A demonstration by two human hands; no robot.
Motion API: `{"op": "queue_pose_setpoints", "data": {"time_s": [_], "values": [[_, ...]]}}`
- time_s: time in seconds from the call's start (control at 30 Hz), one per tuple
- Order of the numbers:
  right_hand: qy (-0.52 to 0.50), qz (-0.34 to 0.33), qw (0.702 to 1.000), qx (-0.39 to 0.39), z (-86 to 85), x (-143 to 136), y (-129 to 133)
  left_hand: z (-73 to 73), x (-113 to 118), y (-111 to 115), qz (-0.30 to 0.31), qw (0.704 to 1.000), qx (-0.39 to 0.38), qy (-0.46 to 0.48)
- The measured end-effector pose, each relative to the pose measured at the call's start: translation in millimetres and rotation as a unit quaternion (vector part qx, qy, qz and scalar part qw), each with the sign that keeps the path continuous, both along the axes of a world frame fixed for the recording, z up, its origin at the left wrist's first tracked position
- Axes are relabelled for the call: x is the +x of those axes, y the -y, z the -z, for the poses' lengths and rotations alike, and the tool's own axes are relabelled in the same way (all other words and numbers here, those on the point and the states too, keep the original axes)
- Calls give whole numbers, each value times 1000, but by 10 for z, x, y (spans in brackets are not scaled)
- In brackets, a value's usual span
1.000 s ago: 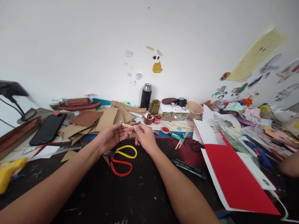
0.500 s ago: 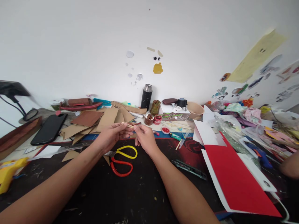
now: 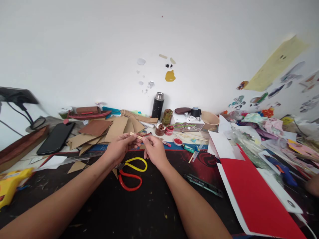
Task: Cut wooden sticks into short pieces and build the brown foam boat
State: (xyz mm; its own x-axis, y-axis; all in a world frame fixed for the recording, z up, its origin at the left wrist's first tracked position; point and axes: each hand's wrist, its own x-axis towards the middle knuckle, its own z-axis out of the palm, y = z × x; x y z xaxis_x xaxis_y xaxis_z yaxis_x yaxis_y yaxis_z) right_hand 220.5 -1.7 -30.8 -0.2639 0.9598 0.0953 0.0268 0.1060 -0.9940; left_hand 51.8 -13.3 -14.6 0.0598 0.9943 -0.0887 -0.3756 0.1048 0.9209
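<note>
My left hand (image 3: 121, 147) and my right hand (image 3: 156, 151) meet above the middle of the dark mat. Between their fingertips is a short, pale, thin wooden stick (image 3: 136, 135), pinched from both sides. Its exact shape is partly covered by the fingers. Just below the hands lie scissors (image 3: 130, 190) with one yellow and one red handle; their blades point left, partly behind my left wrist. Brown cardboard pieces (image 3: 114, 130) are piled beyond my left hand. Beyond my right hand stand small open jars of brown paint (image 3: 159, 130) and red paint (image 3: 169, 130).
A utility knife (image 3: 204, 185) and red paper (image 3: 251, 189) lie to the right. On the left are a yellow glue gun (image 3: 12, 186) and a black phone (image 3: 56, 138). A black flask (image 3: 158, 106) stands by the wall. Another person's arm (image 3: 312, 186) shows at the right edge.
The view has shifted slightly, so everything sits a little lower and farther right. Both hands keep their pinch on the wooden stick, with only slight finger movement.
</note>
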Motion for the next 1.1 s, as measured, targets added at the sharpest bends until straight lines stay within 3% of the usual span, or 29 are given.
{"op": "queue_pose_setpoints", "data": {"time_s": [1.1], "values": [[-13,-10,1000,-19,-6,-17,8,26,-7,-9,-4,1000,25,-15]]}}
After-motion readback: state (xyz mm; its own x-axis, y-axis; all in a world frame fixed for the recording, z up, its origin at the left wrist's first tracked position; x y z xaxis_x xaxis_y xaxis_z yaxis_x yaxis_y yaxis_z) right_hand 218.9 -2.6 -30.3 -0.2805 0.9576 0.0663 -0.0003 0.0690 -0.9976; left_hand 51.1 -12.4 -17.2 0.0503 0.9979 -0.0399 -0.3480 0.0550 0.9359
